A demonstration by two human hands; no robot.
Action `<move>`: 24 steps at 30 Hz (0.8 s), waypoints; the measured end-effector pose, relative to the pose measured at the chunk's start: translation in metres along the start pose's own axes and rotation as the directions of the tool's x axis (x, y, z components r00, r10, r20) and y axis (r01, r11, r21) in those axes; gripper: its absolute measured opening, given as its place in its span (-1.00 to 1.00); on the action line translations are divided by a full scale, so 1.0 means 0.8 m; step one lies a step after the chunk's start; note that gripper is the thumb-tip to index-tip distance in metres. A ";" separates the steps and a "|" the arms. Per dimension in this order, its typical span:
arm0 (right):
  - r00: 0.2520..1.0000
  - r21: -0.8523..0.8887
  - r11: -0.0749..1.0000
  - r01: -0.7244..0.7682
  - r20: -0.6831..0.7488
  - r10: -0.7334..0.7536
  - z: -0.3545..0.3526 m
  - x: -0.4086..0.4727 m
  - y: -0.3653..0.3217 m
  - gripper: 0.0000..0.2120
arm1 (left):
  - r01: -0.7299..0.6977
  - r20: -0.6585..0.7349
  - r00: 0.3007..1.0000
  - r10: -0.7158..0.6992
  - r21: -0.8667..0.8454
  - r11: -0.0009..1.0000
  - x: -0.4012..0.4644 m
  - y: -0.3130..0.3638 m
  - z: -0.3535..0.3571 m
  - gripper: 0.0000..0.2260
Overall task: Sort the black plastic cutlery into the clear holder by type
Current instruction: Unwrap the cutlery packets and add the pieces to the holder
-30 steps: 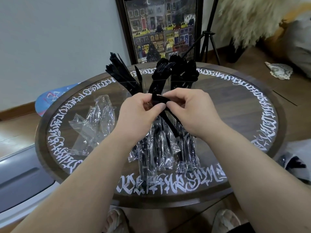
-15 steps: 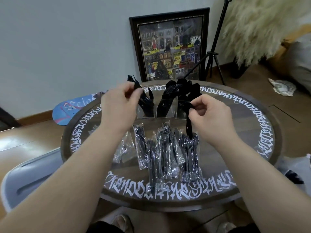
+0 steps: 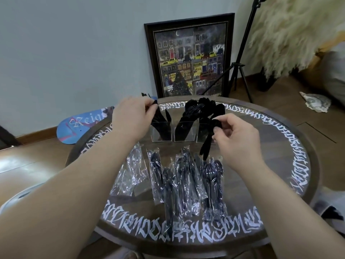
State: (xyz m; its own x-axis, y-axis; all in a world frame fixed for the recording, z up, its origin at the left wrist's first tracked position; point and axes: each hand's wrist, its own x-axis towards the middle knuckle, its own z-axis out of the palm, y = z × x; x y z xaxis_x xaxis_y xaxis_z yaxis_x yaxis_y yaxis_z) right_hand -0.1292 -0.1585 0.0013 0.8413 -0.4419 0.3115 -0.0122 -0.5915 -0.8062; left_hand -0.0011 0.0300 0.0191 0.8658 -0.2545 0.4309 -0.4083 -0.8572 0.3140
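Your left hand (image 3: 131, 116) pinches a knife top over the clear holder's (image 3: 183, 131) left compartment while your right hand (image 3: 236, 135) grips a spoon (image 3: 210, 139) near the right one, so watch that dangling handle clipping the rim and tipping everything.

Black cutlery (image 3: 186, 116) is showing in a clear holder (image 3: 183, 134); white calligraphy is ringing the dark brown surface (image 3: 276, 116); shiny clear wrappers (image 3: 130, 172) are glinting; a blue skateboard (image 3: 84, 126) is lying behind.
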 end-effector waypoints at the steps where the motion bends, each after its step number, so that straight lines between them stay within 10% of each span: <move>1: 1.000 -0.003 1.000 0.006 -0.005 -0.006 0.002 0.002 0.002 -0.65 | -0.052 0.024 0.998 0.052 0.037 0.998 0.002 -0.005 0.008 -0.76; 7: 0.999 0.006 0.999 0.044 0.013 -0.044 0.014 0.019 0.015 -0.76 | -0.125 0.033 0.992 0.122 0.134 0.983 -0.003 -0.014 0.036 -0.63; 13: 0.996 0.030 0.997 0.067 0.051 -0.069 0.028 0.032 0.022 -0.83 | -0.396 0.001 0.915 0.404 -0.199 0.897 -0.033 0.043 0.038 -0.71; 24: 0.995 -0.017 0.995 0.095 0.039 -0.094 0.016 0.051 0.023 -0.85 | -0.395 -0.161 0.918 0.362 -0.312 0.864 -0.007 0.042 0.029 -0.89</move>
State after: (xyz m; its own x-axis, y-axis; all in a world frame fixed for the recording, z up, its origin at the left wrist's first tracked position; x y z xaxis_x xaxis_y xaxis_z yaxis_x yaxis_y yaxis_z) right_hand -0.0883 -0.1787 -0.0075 0.8591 -0.3577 0.3661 0.0585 -0.6420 -0.7645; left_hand -0.0127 -0.0078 0.0078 0.6007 -0.4715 0.6456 -0.7851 -0.5005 0.3649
